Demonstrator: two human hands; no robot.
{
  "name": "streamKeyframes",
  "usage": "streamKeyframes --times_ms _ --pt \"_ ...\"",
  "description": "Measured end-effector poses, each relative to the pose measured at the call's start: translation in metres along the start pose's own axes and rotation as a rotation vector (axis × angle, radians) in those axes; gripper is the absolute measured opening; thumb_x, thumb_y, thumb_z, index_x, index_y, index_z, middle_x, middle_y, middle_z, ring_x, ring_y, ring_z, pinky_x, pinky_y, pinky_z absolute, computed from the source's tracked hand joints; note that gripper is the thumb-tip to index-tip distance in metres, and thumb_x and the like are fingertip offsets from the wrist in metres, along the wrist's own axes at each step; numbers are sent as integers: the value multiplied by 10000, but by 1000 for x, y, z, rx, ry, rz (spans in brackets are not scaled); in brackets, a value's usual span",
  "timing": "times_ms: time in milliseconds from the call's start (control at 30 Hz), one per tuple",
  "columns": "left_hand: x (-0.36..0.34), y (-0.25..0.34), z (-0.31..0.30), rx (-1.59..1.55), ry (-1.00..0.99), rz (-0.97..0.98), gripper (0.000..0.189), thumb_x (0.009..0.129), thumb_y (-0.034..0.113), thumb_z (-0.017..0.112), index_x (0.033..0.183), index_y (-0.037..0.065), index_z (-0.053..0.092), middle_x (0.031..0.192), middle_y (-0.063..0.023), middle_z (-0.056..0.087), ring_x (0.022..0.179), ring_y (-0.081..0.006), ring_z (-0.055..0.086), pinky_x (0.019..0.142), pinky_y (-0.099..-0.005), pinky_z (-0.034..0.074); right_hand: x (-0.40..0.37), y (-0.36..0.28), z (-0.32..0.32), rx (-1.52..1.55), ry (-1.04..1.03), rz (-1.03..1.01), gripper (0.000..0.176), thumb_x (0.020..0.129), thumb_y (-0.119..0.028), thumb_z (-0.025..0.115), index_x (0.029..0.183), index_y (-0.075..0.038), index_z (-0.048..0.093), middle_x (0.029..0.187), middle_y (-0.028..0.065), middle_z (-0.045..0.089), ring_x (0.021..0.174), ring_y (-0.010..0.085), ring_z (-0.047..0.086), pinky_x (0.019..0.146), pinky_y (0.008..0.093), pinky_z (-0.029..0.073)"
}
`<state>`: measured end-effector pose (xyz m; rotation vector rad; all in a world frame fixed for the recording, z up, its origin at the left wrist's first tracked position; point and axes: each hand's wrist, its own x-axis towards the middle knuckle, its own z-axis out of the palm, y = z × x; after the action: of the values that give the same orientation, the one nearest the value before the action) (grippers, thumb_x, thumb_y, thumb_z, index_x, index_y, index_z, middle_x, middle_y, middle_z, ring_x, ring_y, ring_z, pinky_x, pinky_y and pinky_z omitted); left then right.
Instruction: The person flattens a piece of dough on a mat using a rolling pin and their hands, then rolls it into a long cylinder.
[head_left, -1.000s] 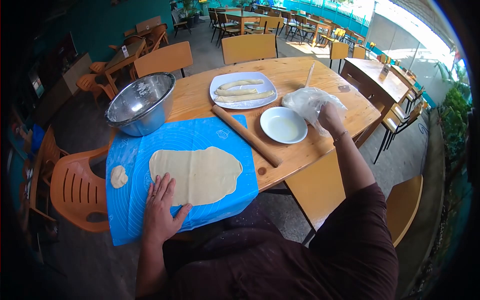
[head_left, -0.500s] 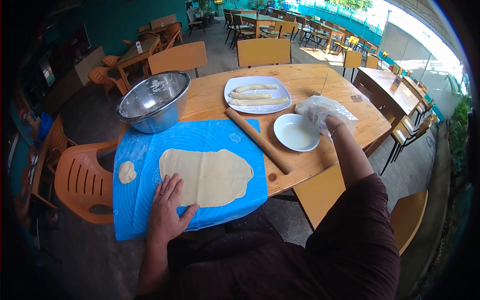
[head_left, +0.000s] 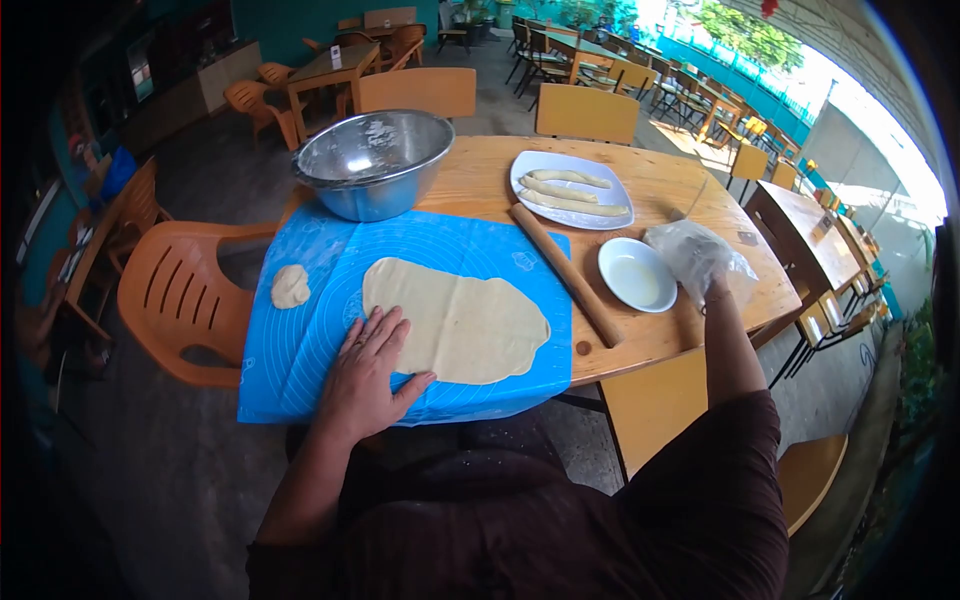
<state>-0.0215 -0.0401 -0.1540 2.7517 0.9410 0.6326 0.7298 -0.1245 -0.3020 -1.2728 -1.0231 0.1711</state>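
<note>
My left hand (head_left: 370,378) lies with fingers spread on the near left edge of a flat dough sheet (head_left: 460,320), on a blue mat (head_left: 300,345). A small dough lump (head_left: 291,287) sits at the mat's left. My right hand (head_left: 717,288) is inside or behind a clear plastic bag (head_left: 693,252), its fingers hidden. Just left of the bag stands a white bowl (head_left: 637,274) with some liquid. A wooden rolling pin (head_left: 566,275) lies slantwise over the mat's right edge. Dough strips (head_left: 573,192) rest on a white plate (head_left: 530,166).
A metal bowl (head_left: 374,165) with floury residue stands at the back left of the wooden table (head_left: 480,150). An orange chair (head_left: 190,300) is at the left and a yellow chair (head_left: 655,405) at the near right. More tables and chairs stand behind.
The camera view has shifted, so the table's things appear further right. My left hand stays on the dough sheet, and my right hand has gone slightly deeper into or behind the bag.
</note>
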Motion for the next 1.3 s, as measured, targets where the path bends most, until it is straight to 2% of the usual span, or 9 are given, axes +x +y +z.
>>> streamKeyframes --times_ms 100,200,267,400,467,633,767,1100,1300 --pt "-1 1 -2 -13 1 11 708 903 447 651 1342 -91 510 1462 -256 459 1418 -395 372 1199 -493 226 -10 -29 -55 -600 4 -79 357 1032 -233 430 1210 22 603 1156 161 645 1061 301 613 945 433 519" --pt "0 2 -2 -13 -13 25 723 915 454 634 1346 -108 492 1473 -282 430 1426 -402 356 1201 -492 226 -58 -184 41 753 290 490 340 1019 -187 455 1201 67 588 1161 192 641 1070 313 617 946 457 519" --pt "0 3 -4 -31 -6 8 727 908 431 649 1356 -116 477 1502 -289 384 1426 -414 349 1191 -501 245 -88 -222 49 773 635 618 283 995 -115 488 1167 84 593 1136 212 650 1047 325 632 946 463 519" --pt "-1 2 -4 -99 90 -21 789 960 470 568 1433 -127 361 1570 -328 195 1432 -462 305 1183 -513 261 -132 -251 51 1039 321 433 220 979 -68 511 1113 79 606 1095 205 663 1036 321 634 948 427 520" --pt "-2 0 -3 -103 73 -36 777 979 452 540 1447 -130 327 1576 -332 163 1436 -473 286 1180 -513 266 -146 -311 133 1160 -34 432 183 977 -66 527 1063 70 614 1064 190 674 1024 303 642 936 402 527" --pt "-2 -3 0 -167 61 -67 715 1027 390 462 1465 -141 269 1579 -352 113 1444 -499 238 1180 -506 268 -195 -338 316 473 -316 399 372 1032 -213 490 1214 100 574 1130 171 660 1066 274 631 990 379 485" --pt "-4 -11 3 -347 216 -55 727 1046 396 413 1482 -147 204 1581 -358 87 1457 -498 205 1186 -501 248 -239 -353 390 -719 -774 -382 548 1042 -312 441 1375 122 445 1451 312 430 1405 439 368 1170 512 284" --pt "-4 -17 3 -568 290 -50 768 1058 481 276 1518 -118 132 1612 -311 -18 1497 -450 120 1209 -459 200 -214 -332 475 -719 -1012 -553 641 1007 -351 419 1463 92 336 1557 294 287 1466 446 244 1201 519 214" --pt "-1 -11 0 -283 -36 -76 764 1054 504 228 1518 -102 189 1580 -272 255 1500 -383 182 1238 -457 94 -191 -333 439 -987 -874 -158 775 1019 -529 341 1526 50 245 1600 265 213 1508 399 146 1224 498 140"
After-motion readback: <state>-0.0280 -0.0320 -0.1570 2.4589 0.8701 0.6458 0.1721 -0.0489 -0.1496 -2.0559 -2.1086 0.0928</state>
